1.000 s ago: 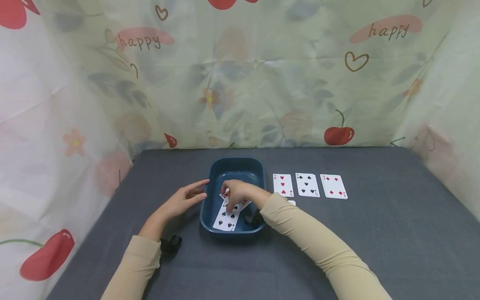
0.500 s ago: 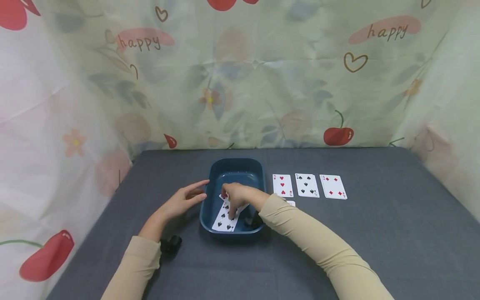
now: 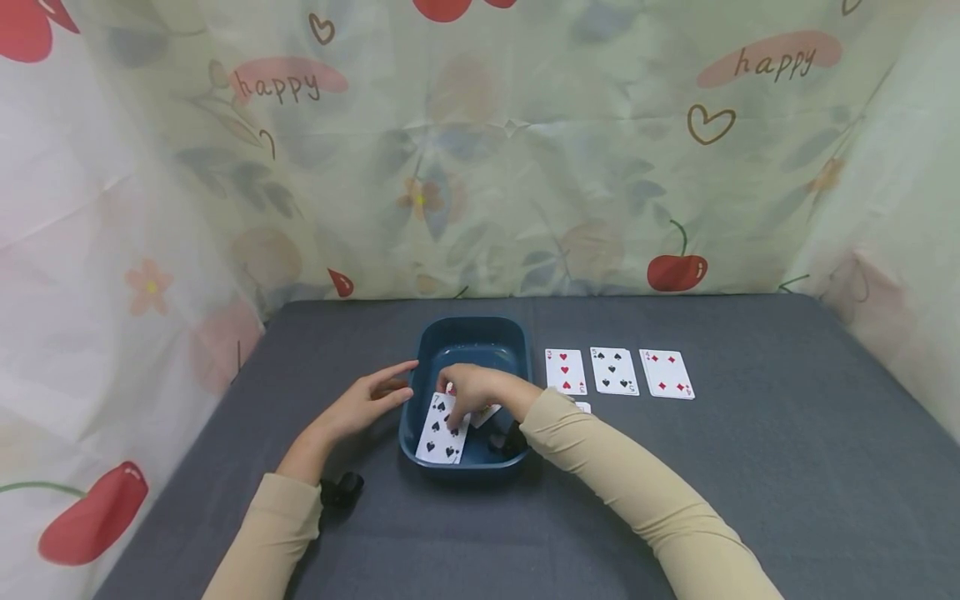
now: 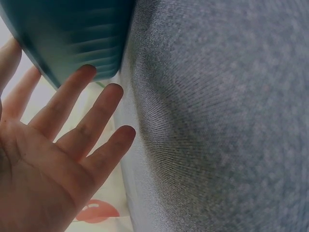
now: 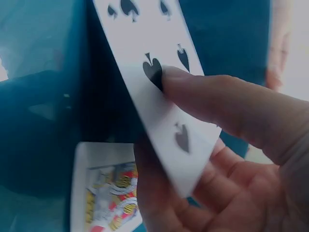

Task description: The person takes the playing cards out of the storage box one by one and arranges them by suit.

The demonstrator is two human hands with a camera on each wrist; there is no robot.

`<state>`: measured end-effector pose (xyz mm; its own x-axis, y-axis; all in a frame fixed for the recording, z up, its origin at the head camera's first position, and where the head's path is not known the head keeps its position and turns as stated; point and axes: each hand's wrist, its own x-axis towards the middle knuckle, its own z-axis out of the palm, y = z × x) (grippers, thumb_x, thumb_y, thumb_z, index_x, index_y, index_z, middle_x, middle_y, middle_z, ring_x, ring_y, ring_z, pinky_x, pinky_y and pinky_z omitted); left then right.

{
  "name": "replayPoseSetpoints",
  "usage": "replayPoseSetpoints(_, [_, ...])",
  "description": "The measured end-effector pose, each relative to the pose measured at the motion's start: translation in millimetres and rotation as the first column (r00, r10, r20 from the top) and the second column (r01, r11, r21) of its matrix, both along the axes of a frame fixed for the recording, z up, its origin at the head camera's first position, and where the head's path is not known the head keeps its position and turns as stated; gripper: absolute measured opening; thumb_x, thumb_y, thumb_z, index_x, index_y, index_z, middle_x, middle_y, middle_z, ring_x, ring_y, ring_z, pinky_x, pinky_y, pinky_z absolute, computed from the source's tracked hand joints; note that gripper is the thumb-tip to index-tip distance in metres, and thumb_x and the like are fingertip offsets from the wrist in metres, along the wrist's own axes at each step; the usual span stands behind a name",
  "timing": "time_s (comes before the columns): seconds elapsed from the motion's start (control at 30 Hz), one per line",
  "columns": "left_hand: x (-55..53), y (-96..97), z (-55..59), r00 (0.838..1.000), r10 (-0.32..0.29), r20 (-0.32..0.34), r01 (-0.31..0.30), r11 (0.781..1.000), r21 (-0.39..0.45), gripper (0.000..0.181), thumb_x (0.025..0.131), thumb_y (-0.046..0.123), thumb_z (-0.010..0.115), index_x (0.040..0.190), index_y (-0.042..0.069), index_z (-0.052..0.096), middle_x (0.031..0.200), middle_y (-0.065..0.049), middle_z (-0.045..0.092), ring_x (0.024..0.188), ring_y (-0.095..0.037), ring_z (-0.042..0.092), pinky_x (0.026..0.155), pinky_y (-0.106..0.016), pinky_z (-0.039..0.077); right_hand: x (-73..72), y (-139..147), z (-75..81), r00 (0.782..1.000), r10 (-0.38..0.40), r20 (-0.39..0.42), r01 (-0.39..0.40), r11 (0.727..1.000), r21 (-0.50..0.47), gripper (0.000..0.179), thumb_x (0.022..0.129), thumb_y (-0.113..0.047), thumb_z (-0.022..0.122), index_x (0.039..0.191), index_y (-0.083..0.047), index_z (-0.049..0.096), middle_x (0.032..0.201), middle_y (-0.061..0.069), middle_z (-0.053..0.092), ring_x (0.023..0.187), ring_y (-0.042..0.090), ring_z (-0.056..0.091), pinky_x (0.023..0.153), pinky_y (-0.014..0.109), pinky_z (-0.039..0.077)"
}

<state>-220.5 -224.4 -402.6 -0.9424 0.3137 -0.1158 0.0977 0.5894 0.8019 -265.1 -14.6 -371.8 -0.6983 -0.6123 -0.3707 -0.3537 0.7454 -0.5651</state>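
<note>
A blue rectangular tray (image 3: 472, 329) stands on the grey cloth. Inside it, my right hand (image 3: 480, 390) pinches the seven of spades (image 3: 437, 442), with the thumb on the card's face and fingers behind it. The right wrist view shows this card (image 5: 140, 82) tilted up, apart from a face card (image 5: 108, 193) on the tray floor; part of that face card is covered by my fingers. My left hand (image 3: 367, 407) has its fingertips at the tray's left side. In the left wrist view its fingers (image 4: 72, 99) are spread and hold nothing.
Right of the tray lie the three of hearts (image 3: 566, 372), the five of spades (image 3: 614, 371) and the four of diamonds (image 3: 667, 373). A further card (image 3: 584, 407) is mostly hidden by my right sleeve. A patterned curtain (image 3: 510, 192) hangs behind the table.
The seven of spades has shifted slightly left and turned more upright in my right hand, moving apart from the face card. My left hand has stayed in place.
</note>
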Motion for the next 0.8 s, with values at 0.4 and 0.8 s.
replayPoseSetpoints(0.4, [0.0,1.5,1.7,1.000,-0.002,-0.009,0.002,1.000,0.013,0.057,0.092,0.043,0.054,0.144,0.027,0.035,0.144,-0.017,0.042,0.130,-0.038,0.045,0.103,-0.056,0.039,-6.5,16,22.6,0.999,0.027,0.037,-0.018,0.974,-0.224,0.026,0.086,-0.006,0.063,0.111,-0.008,0.055,0.090,0.010,0.068,0.070,0.014,0.061,0.068,0.031,0.054])
replayPoseSetpoints(0.8, [-1.2,2.0,-0.6,1.000,0.022,0.002,-0.022,1.000,-0.013,0.056,0.093,0.042,0.054,0.144,0.028,0.035,0.144,-0.016,0.043,0.129,-0.037,0.046,0.102,-0.055,0.040,-8.6,48,32.3,0.998,-0.052,0.033,0.061,0.921,-0.384,0.028,0.087,-0.008,0.063,0.114,-0.009,0.057,0.103,0.011,0.067,0.081,0.013,0.064,0.070,0.026,0.053])
